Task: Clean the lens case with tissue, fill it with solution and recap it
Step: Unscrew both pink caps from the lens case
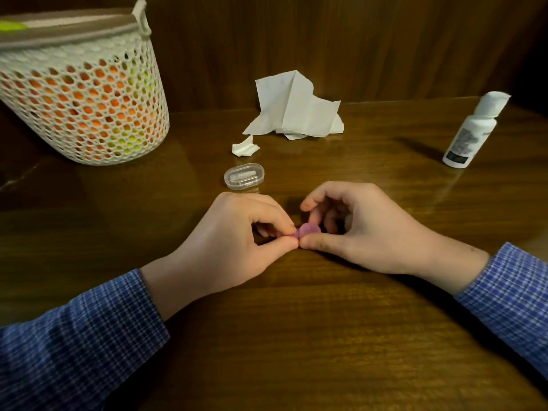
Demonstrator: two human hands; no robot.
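Note:
A small pink lens case (pixel 308 230) sits low over the wooden table, mostly hidden by my fingers. My left hand (pixel 237 241) pinches its left end between thumb and forefinger. My right hand (pixel 358 229) grips the round pink cap on its right side with thumb and fingers. A crumpled white tissue (pixel 293 108) lies at the back of the table, with a small torn tissue scrap (pixel 244 147) in front of it. The white solution bottle (pixel 474 129) stands upright at the far right, cap on.
A small clear plastic box (pixel 244 176) lies just beyond my left hand. A white mesh basket (pixel 80 93) holding orange and green items stands at the back left. A wooden wall closes off the table's far edge.

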